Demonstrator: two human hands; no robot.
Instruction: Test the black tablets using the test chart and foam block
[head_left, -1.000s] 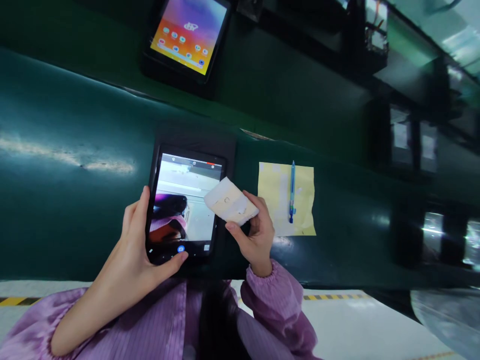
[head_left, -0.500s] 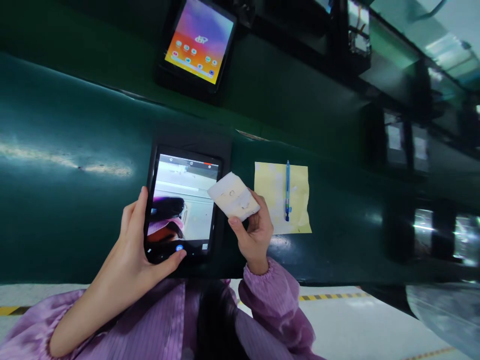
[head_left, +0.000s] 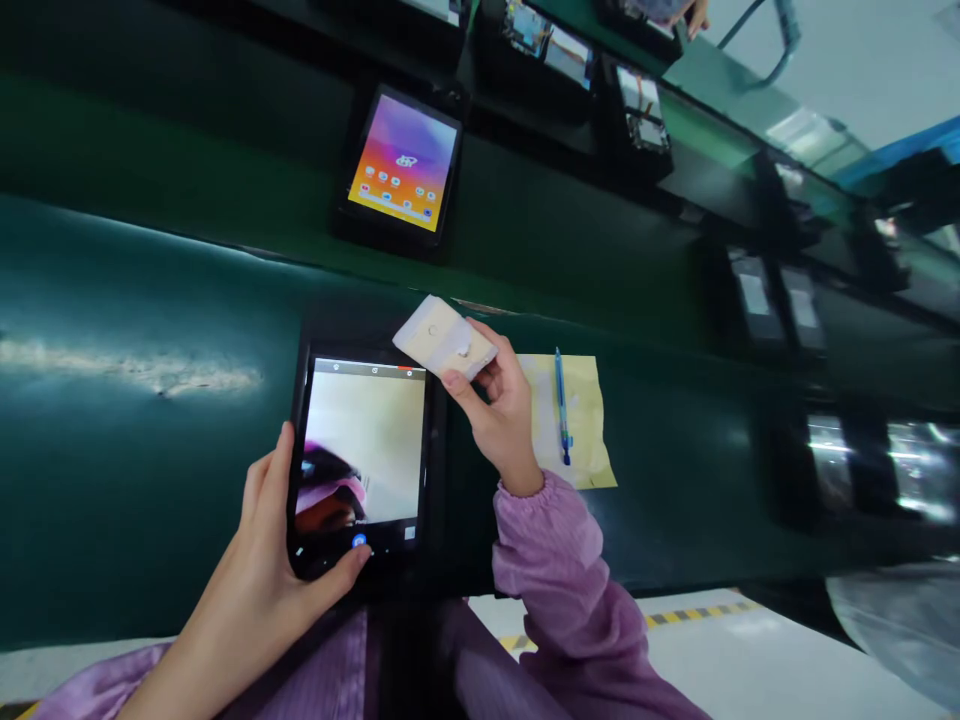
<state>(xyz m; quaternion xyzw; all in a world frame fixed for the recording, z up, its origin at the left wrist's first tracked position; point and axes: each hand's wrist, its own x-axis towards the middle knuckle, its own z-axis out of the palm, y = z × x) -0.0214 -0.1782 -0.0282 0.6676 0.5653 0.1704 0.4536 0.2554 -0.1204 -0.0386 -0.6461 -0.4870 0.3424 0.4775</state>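
Note:
My left hand (head_left: 281, 560) grips a black tablet (head_left: 363, 440) by its left edge and lower corner. Its thumb lies on the bottom of the screen, close to a blue round button. A camera picture fills that screen, mostly pale, with a dark and pink shape at lower left. Between the thumb and fingers of my right hand (head_left: 499, 405) is a small off-white block (head_left: 444, 338) with a little ring mark on its face. The block is tilted over the tablet's top right corner; whether they touch I cannot tell.
Right of the tablet, a blue pen (head_left: 562, 410) lies on a yellow paper sheet (head_left: 596, 440). Beyond the bench's raised seam, another tablet (head_left: 405, 165) shows a colourful home screen. Several opened devices (head_left: 641, 110) stand in dark holders farther off. A person's hand (head_left: 697, 18) shows at the top.
My right hand has carried the block up to the tablet's top right corner. On the tablet, the camera picture has become plainer and paler. The whole view has shifted.

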